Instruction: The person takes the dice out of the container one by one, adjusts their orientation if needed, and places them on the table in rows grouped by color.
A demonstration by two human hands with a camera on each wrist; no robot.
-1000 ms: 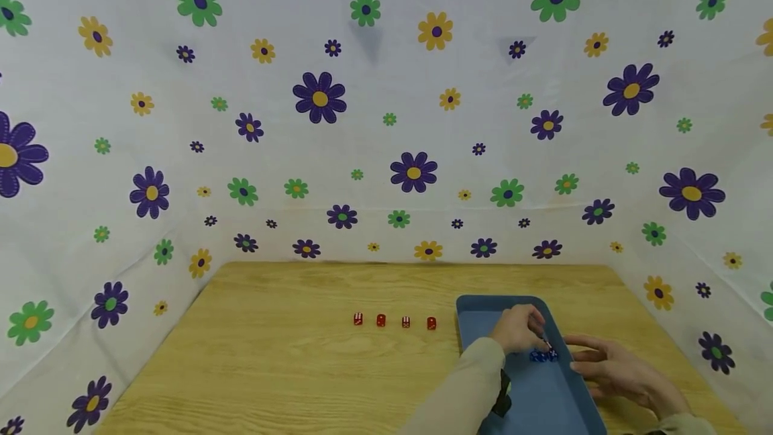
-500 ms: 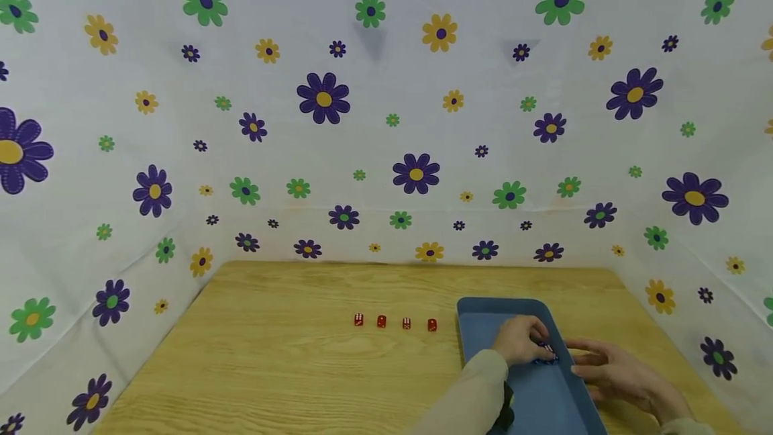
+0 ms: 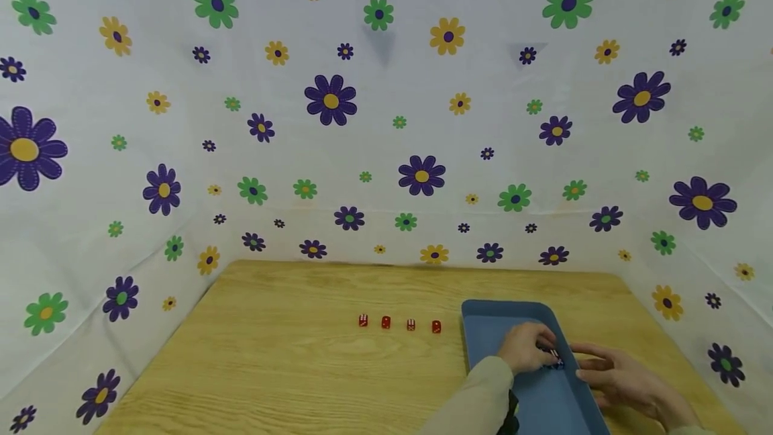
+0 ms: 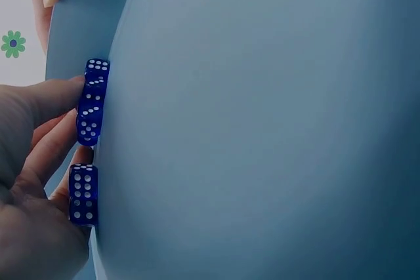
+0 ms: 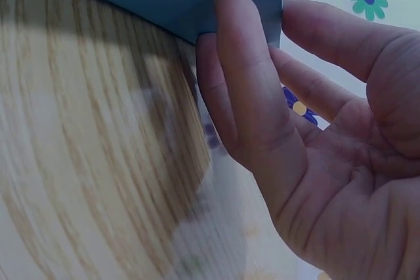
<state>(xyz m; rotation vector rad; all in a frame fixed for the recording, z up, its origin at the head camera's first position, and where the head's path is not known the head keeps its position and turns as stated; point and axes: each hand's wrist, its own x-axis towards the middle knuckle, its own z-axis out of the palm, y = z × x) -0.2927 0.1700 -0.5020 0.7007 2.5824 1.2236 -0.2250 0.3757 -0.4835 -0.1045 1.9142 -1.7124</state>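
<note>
White pips point(image 3: 364, 319) on red dice point(image 3: 410, 325), sixes point(image 4: 98, 65) on blue dice point(image 4: 83, 191)

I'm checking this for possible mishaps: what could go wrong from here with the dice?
The left hand touches blue dice packed close together, so it might knock or drag a neighbour. The right hand touches the outside of the blue tray; a push there could slide the tray toward the nearest red die.

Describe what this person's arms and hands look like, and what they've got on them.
The left hand and right hand are bare, no gloves in sight. The left sleeve is plain pale beige; something dark partly shows beside it, too hidden to identify. On the right, only a sliver of pale sleeve shows.
</note>
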